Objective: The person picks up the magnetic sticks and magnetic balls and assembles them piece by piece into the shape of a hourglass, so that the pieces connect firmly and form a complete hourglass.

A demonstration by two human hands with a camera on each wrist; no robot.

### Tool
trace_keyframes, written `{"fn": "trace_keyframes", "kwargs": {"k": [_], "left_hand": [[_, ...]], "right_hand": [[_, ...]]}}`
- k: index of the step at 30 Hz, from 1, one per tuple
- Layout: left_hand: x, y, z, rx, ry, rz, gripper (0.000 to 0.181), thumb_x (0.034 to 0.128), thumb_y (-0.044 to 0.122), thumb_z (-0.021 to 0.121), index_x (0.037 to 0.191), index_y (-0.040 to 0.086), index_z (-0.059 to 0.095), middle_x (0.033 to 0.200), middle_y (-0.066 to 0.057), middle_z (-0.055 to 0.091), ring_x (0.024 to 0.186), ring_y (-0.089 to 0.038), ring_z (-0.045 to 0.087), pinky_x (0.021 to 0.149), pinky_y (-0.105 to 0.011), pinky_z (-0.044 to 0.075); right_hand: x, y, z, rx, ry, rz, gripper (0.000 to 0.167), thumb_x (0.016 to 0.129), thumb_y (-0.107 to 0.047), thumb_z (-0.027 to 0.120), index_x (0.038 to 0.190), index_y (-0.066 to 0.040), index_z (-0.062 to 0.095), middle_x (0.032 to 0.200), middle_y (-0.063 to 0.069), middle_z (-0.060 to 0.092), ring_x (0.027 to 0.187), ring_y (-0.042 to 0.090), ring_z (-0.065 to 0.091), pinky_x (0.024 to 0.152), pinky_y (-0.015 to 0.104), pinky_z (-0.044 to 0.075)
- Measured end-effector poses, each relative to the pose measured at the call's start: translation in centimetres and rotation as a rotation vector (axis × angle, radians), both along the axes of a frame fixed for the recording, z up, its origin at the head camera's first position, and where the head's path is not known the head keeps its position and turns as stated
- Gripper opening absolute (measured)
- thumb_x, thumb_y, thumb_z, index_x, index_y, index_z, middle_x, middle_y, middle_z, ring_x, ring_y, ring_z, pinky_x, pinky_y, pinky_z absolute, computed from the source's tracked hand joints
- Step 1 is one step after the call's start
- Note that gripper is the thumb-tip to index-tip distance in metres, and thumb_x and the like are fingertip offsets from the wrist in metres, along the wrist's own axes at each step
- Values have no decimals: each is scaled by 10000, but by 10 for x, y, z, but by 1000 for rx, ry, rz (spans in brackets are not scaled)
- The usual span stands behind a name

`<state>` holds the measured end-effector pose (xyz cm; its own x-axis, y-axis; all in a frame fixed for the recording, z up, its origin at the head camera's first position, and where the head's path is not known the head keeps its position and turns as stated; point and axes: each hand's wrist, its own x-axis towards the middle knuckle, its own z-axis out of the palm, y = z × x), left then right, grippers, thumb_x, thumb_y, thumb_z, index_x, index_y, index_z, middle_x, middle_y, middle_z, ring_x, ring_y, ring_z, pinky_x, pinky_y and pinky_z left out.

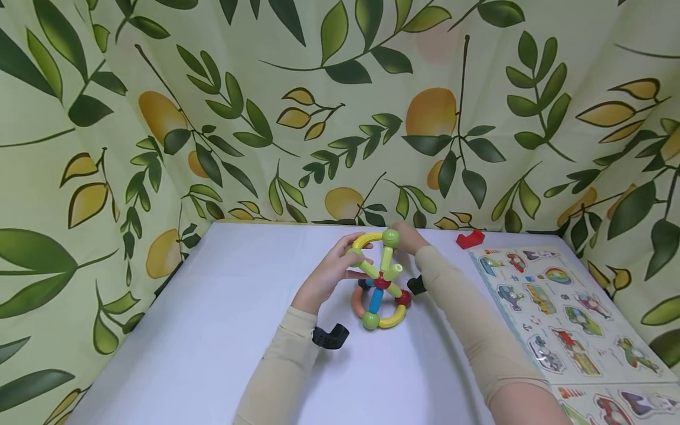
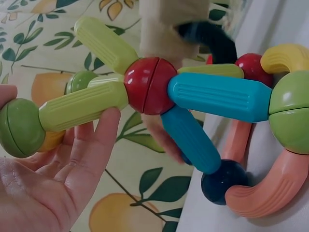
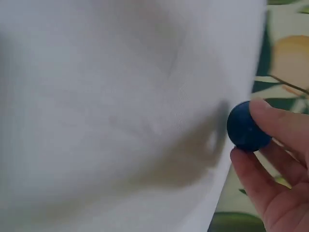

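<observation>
A structure of magnetic rods and balls stands on the white table, with a ring of curved pieces at its base. From its central red ball, blue rods lead down and light green rods lead up. My left hand holds the upper part, its fingers around a green ball and along the rod beside it. Behind the structure, my right hand is partly hidden in the head view. Between its thumb and fingers it pinches a dark blue ball, near the table's edge.
On the right lies a picture sheet with printed cut-out shapes. A red curved piece is near the table's back edge. Black bands are at both wrists. Leaf-patterned cloth hangs behind the table.
</observation>
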<state>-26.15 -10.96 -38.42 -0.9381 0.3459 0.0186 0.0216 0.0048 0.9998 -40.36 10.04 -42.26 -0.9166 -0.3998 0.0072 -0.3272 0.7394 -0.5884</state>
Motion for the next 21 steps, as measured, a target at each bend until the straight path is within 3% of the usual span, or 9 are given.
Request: {"fn": "trace_keyframes", "kwargs": {"k": [3, 6, 10, 15, 21], "left_hand": [[-1, 0, 1, -4, -1, 6, 576, 951, 151, 474, 1511, 155, 340, 1446, -145, 480, 1164, -266, 599, 975, -476, 555], [0, 1, 1, -10, -10, 11, 575, 950, 146, 476, 1510, 156, 345, 1440, -139, 483, 1166, -267, 601, 965, -466, 562], [1, -3, -1, -17, -14, 33, 572, 945, 132, 476, 1504, 158, 357, 1424, -123, 493, 1164, -267, 601, 955, -455, 568], [1, -5, 1, -25, -7, 33, 552, 949, 130, 470, 1491, 168, 371, 1434, -128, 488, 1169, -267, 596, 962, -455, 565], [2, 1, 1, -18, -9, 17, 558, 953, 135, 467, 1499, 178, 360, 1442, -122, 482, 1168, -264, 591, 975, -462, 557]], "right_hand": [[22, 21, 8, -168, -104, -112, 383, 954, -153, 601, 1301, 9, 610, 1284, 234, 621, 1176, 369, 577, 1040, 509, 482], [54, 44, 23, -355, -191, -178, 449, 966, -260, 633, 1370, -71, 579, 1363, 198, 588, 1262, 366, 532, 1103, 557, 421], [98, 60, 50, -463, -196, -187, 451, 948, -316, 667, 1336, -97, 601, 1337, 182, 611, 1246, 337, 545, 1121, 590, 380], [138, 59, 77, -464, -130, -73, 398, 935, -254, 690, 1276, -53, 645, 1260, 185, 656, 1114, 272, 647, 1049, 508, 487], [154, 49, 81, -413, -105, -13, 349, 913, -231, 717, 1222, -71, 691, 1182, 148, 682, 1027, 243, 684, 931, 391, 573]]}}
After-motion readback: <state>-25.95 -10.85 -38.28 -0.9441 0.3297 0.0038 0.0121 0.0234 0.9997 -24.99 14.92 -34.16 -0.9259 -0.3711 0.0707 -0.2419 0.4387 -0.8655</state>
